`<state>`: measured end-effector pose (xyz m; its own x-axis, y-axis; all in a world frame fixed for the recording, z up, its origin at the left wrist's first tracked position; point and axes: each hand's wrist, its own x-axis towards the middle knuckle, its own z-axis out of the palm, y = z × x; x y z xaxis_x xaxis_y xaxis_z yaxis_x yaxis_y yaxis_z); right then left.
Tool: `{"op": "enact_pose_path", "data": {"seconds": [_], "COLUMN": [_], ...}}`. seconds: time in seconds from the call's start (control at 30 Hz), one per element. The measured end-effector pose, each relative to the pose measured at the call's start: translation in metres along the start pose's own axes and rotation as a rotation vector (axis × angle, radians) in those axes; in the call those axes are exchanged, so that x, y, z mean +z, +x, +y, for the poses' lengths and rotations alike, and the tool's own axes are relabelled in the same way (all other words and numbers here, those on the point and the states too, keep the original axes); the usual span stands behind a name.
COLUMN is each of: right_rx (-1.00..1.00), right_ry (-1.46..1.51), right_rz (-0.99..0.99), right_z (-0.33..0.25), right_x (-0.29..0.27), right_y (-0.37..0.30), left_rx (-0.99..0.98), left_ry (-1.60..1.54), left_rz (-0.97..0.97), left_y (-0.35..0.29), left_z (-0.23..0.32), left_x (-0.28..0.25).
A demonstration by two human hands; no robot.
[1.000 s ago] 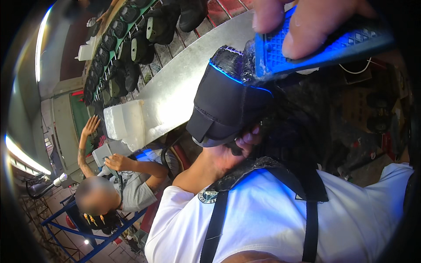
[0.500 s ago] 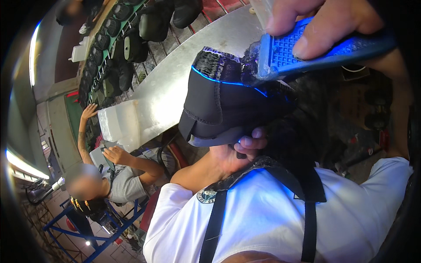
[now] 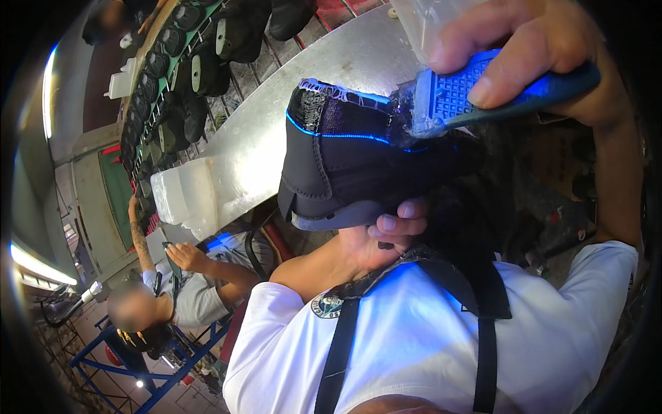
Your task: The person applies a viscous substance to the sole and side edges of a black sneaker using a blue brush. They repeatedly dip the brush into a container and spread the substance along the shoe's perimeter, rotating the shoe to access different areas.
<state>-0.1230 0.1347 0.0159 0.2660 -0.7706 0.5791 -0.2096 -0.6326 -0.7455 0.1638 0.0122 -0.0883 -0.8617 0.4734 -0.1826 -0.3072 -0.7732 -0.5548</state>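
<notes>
My left hand (image 3: 394, 234) grips a black shoe upper (image 3: 358, 169) from below, its fingers curled round the underside. The upper is held bottom side up. A glowing blue line runs along its side, below a rough, stitched edge with pale threads. In my right hand (image 3: 514, 58) is a blue brush (image 3: 452, 93) with a grid-textured handle, pinched between thumb and fingers. Its dark, clotted bristles touch the upper's edge near the middle. The far end of the upper is dark and partly hidden behind the brush.
A metal table (image 3: 276, 131) curves beyond the upper, with a clear plastic container (image 3: 185, 193) on it. Black shoes (image 3: 210, 69) line a rack behind. At left sits a co-worker (image 3: 207, 283), one arm stretched toward the rack. Another translucent container (image 3: 424, 27) stands by my right hand.
The brush has shifted slightly right and down along the upper's edge, exposing more of that edge. The upper has moved slightly left. The co-worker's outstretched hand has moved lower.
</notes>
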Motion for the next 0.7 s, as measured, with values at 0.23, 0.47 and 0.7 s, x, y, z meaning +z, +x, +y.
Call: {"op": "enact_pose_path", "data": {"seconds": [0.23, 0.47, 0.7], "right_rx": [0.204, 0.596, 0.636], "right_ry": [-0.268, 0.568, 0.360], "right_rz": [-0.123, 0.738, 0.830], "right_z": [-0.002, 0.011, 0.005], "right_x": [-0.004, 0.030, 0.083], "right_y": [-0.012, -0.038, 0.022], "left_rx": [0.057, 0.300, 0.521], "left_ry": [0.127, 0.648, 0.810], "left_rz": [0.098, 0.315, 0.301], "left_y": [-0.003, -0.020, -0.025], "left_z": [0.007, 0.029, 0.039], "left_x": [0.009, 0.009, 0.010]}}
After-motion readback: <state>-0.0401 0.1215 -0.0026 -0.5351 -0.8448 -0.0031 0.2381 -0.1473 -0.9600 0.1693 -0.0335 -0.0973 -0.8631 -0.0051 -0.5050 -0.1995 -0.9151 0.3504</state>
